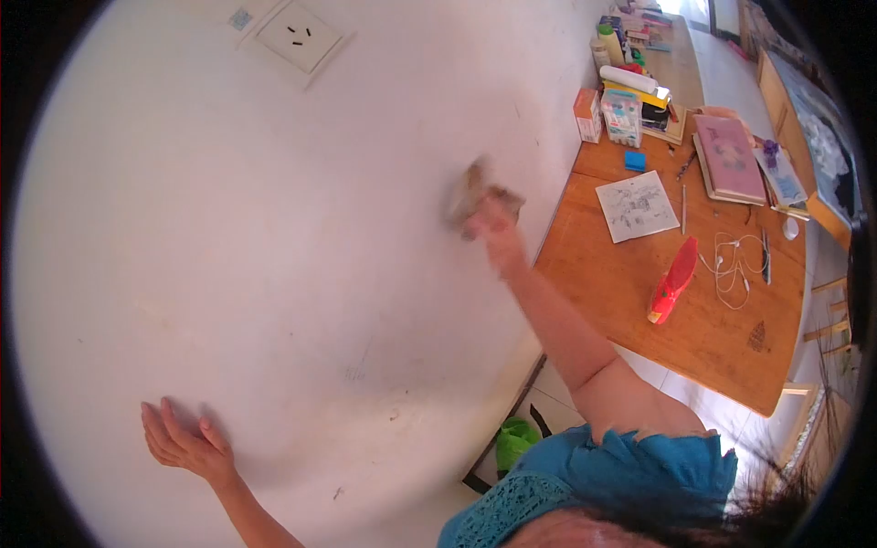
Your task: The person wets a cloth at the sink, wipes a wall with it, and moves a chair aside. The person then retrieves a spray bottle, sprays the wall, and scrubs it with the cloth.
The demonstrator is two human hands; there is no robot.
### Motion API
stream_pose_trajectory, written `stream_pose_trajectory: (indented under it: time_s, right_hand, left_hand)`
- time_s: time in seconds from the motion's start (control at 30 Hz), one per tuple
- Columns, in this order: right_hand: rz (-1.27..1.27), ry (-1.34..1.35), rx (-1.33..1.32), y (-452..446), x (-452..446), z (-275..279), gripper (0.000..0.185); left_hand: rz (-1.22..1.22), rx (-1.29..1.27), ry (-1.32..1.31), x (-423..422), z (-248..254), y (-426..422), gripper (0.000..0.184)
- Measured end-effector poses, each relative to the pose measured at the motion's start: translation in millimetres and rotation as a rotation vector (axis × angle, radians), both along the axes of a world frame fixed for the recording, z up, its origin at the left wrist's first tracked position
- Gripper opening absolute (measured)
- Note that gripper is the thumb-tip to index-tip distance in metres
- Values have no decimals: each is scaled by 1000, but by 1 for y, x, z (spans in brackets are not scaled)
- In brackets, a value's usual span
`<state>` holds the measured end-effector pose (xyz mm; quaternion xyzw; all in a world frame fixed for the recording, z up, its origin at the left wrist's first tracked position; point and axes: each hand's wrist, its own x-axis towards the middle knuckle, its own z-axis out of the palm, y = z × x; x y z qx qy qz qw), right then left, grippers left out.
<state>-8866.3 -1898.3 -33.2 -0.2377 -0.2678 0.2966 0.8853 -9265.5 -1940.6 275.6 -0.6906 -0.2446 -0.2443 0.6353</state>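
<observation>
A white wall point(274, 237) with faint smudges and small dark marks fills the left and middle of the view. My right hand point(493, 228) is against it, closed on a bunched greyish-brown cloth point(470, 194); hand and cloth are smeared by motion. Lower down at the left, my left hand point(187, 445) rests on the wall with its fingers stretched out and nothing in it.
A wall socket point(300, 36) sits at the top. At the right, a wooden table point(594, 283) bears a drawing point(638, 207), a red object point(674, 281), earphones point(731, 269), a pink book point(729, 157) and a small box point(588, 116). A green bag point(518, 445) lies below.
</observation>
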Motion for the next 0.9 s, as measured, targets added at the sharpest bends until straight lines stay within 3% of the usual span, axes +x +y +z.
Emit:
stream_pose_trajectory:
  time_s: [0.03, 0.1, 0.17, 0.2, 0.3, 0.47, 0.53, 0.63, 0.7, 0.9]
  right_hand:
    - [-213, -335, -76, -1, -20, 0, 34]
    - [-549, -702, -149, 7, -36, -6, 32]
    - [-549, -611, -246, 11, -48, -7, 33]
    - [-535, -414, -176, 13, -54, -4, 31]
    - [-680, -334, -457, 12, -63, 3, 36]
    - [-260, -47, -315, 12, -73, 3, 47]
    - [-303, -5, -325, 20, -72, 7, 46]
    - [-562, 11, -348, 39, -72, -4, 41]
    - [-465, 226, -208, 41, -61, -13, 39]
    - [-476, 255, -249, 38, -62, 1, 38]
  left_hand:
    - [-11, 13, 12, 2, 1, 2, 47]
    - [-34, 38, 33, 2, 1, 6, 46]
    - [-61, 21, 26, 0, 0, 7, 45]
    - [-71, 12, 24, 0, 0, 7, 45]
    - [-54, -10, 25, 1, 0, 5, 44]
    - [-1, -32, 31, -3, -1, 9, 41]
    - [2, -39, 29, -1, 0, 8, 41]
    - [15, -32, 22, 0, 0, 5, 40]
    - [19, -31, 20, -2, 1, 5, 40]
    - [-21, -1, 2, 3, 0, 9, 38]
